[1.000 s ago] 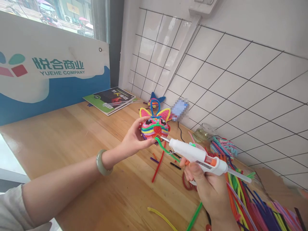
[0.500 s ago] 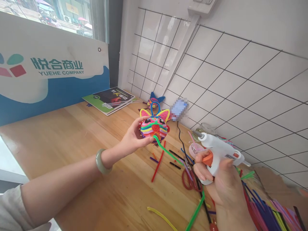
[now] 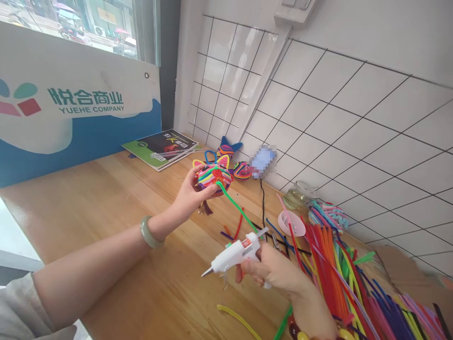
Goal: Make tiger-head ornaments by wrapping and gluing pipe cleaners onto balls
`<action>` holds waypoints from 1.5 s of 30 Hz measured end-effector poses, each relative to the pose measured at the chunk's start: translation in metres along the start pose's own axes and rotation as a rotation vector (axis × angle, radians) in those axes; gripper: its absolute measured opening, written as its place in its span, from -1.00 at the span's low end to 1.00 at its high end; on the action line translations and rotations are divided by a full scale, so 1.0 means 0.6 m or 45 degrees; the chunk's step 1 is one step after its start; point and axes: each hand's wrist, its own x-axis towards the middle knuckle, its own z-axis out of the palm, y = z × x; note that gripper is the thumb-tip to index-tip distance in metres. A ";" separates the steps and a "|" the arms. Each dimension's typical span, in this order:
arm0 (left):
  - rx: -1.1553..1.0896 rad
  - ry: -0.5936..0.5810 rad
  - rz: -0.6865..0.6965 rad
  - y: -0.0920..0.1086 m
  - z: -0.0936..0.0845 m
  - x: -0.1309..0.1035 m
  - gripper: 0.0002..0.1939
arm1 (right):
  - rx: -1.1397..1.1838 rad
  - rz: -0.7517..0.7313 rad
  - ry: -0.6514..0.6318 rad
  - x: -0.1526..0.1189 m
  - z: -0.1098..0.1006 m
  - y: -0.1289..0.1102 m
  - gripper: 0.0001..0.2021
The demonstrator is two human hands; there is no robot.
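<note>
My left hand (image 3: 189, 194) is closed around a round, striped ornament (image 3: 214, 175) made of pipe cleaners, with pink-and-yellow ears, a blue loop on top and a dark tassel below. From its front a long green pipe cleaner (image 3: 238, 207) trails down to the right. My right hand (image 3: 274, 268) grips a white hot glue gun (image 3: 230, 257) over the table. The gun's metal nozzle points down and to the left, apart from the ornament.
Bundles of coloured pipe cleaners (image 3: 331, 269) lie at the right. Behind them are a pink dish (image 3: 290, 224) and a glass jar (image 3: 299, 196). Two finished-looking ornaments (image 3: 241, 171), a blurred phone (image 3: 262, 161) and a booklet (image 3: 161, 148) lie along the back. A yellow pipe cleaner (image 3: 238, 317) lies in front.
My right hand has swung the glue gun left and down, turning its nozzle from upper left to lower left. My left hand has shifted the ornament slightly left and tilted it.
</note>
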 end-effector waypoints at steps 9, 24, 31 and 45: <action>0.136 -0.150 0.069 -0.003 0.009 -0.015 -0.29 | -0.546 0.084 0.347 0.034 0.040 -0.003 -0.62; 0.097 -0.353 0.217 0.000 0.045 -0.064 -0.33 | -0.582 -0.554 1.211 0.012 0.079 -0.047 -0.86; 0.124 -0.376 0.231 0.008 0.053 -0.075 -0.34 | -0.348 -0.539 1.208 0.007 0.081 -0.064 -0.80; 0.019 -0.347 0.197 0.007 0.064 -0.090 -0.38 | -0.274 -0.511 1.248 0.011 0.087 -0.062 -0.71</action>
